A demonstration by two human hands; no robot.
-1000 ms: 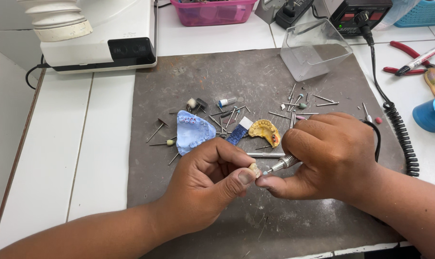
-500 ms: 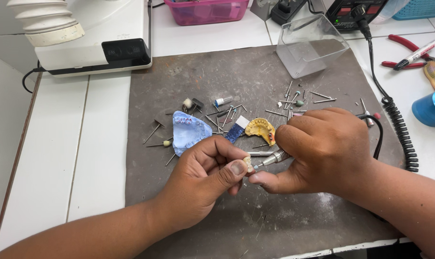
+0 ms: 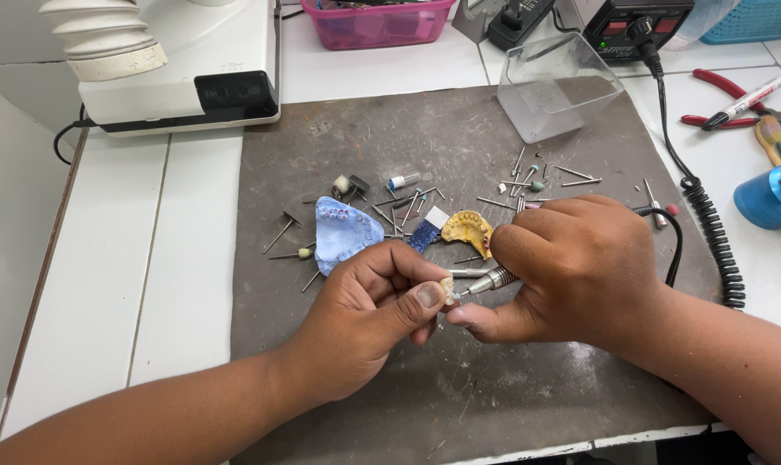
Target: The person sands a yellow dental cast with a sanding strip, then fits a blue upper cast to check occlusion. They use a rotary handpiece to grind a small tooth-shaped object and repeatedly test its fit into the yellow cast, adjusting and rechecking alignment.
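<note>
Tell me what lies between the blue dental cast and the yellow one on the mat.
In the head view, a small blue-and-white strip lies between the blue cast and the yellow cast, with a few thin metal burs scattered just behind it.

A pink basket (image 3: 382, 19) sits at the worktop's far edge, red pliers (image 3: 724, 102) and a blue cup (image 3: 767, 198) (partly cropped) near its right edge.

Bright, even overhead light, soft shadows under the hands, sharp focus, slight wide-angle edge bend.
</note>
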